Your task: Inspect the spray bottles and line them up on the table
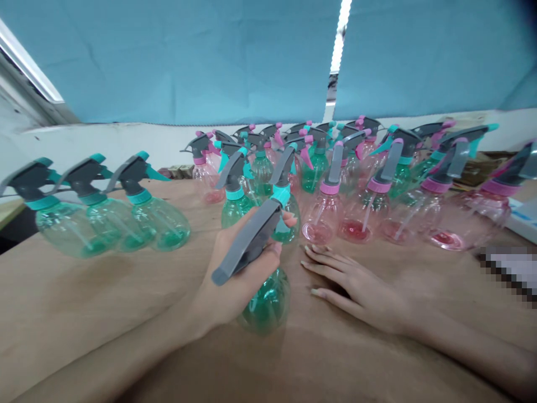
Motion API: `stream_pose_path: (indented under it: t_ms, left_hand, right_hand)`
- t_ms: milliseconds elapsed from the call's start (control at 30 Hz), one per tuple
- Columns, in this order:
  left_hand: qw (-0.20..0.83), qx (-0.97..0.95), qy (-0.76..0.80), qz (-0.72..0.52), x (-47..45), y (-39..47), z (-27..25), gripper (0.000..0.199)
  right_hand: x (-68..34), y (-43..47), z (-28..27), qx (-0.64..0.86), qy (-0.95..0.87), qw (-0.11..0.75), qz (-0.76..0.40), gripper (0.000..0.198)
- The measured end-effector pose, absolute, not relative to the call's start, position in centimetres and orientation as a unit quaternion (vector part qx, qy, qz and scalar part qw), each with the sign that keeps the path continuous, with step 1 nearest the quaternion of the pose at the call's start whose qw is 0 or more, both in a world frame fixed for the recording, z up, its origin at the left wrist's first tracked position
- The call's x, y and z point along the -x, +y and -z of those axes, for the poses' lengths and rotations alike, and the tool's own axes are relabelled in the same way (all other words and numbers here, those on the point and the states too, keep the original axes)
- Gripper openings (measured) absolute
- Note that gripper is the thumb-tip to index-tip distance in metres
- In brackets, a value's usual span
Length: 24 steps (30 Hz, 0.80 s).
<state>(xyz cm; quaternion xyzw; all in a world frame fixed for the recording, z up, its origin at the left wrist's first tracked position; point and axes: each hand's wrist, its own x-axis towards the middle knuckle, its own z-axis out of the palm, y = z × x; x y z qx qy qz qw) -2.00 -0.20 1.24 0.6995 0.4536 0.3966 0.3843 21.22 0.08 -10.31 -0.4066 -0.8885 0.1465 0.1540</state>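
My left hand (241, 268) is wrapped around the neck of a green spray bottle (268, 302) with a grey and teal trigger head. The bottle is at the middle front, and my fingers hide its collar. To its right, my right hand (352, 282) lies flat on the wooden table (327, 358), fingers spread and holding nothing. Just beyond those fingertips stands a pink spray bottle (322, 215) in a row of pink ones. Behind my left hand is another green spray bottle (235, 210).
Three green spray bottles (159, 224) stand in a row at the left. Several more pink and green bottles crowd the back, such as a green one (314, 170). A blue curtain (210, 61) hangs behind. A pixelated flat object (514, 271) lies at the right edge.
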Motion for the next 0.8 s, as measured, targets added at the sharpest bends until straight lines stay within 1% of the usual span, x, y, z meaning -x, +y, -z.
stream_pose_path:
  t_ms: [133, 333, 633, 800]
  left_hand:
    - [0.392, -0.702, 0.439, -0.400, 2.3, 0.0, -1.0, 0.037]
    - [0.388, -0.747, 0.396, -0.365, 3.2, 0.3, -0.9, 0.030]
    - [0.397, -0.746, 0.407, -0.347, 2.9, 0.1, -1.8, 0.022]
    - [0.390, -0.753, 0.418, -0.327, 3.1, 0.2, -1.8, 0.020]
  right_hand:
    - [-21.2, 0.1, 10.3, 0.410, -0.889, 0.146, -0.145, 0.054]
    - [-21.2, 0.1, 10.3, 0.411, -0.892, 0.133, -0.135, 0.056]
    - [-21.2, 0.0, 10.3, 0.411, -0.884, 0.163, -0.153, 0.053]
    - [-21.1, 0.1, 10.3, 0.414, -0.884, 0.153, -0.154, 0.054]
